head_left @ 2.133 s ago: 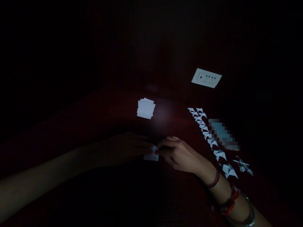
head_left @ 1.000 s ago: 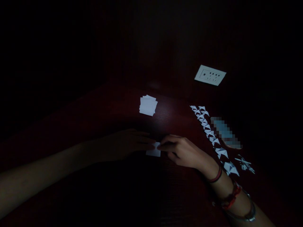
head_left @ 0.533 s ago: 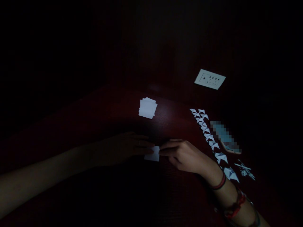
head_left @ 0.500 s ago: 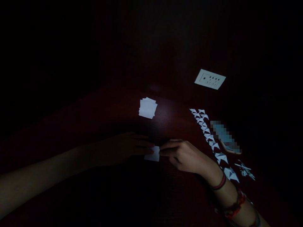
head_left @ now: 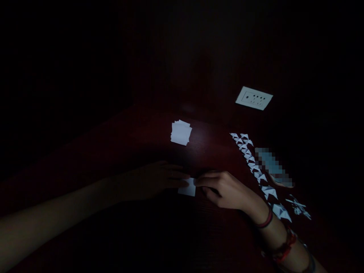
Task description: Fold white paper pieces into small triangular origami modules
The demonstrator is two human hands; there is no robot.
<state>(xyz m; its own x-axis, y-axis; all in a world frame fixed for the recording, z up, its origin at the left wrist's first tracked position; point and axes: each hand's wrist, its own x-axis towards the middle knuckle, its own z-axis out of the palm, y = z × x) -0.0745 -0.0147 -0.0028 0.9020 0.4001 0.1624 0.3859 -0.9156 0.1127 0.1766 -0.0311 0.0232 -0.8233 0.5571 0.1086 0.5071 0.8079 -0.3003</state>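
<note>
A small white piece of paper [head_left: 187, 190] lies on the dark red table between my hands. My left hand [head_left: 155, 180] reaches in from the left in shadow, its fingers stretched out flat and their tips resting on the paper's upper part. At the paper's right edge, my right hand [head_left: 224, 189] touches the upper corner with a fingertip. Its thumb stays apart, lower down beside the sheet. Both hands lie low on the tabletop. Beyond them sits a loose stack of white paper squares [head_left: 181, 133].
Folded white paper pieces [head_left: 251, 161] run in a line along the right. Beside them lies a phone-like object [head_left: 273, 165], its surface pixelated. Thin white paper scraps [head_left: 298, 206] are nearer my right forearm. A white socket plate [head_left: 254, 98] is on the wall behind.
The whole view has shifted slightly, so things sit a little further right and lower. My right fingertip now overlaps the paper's upper right corner. The left hand stays on the paper.
</note>
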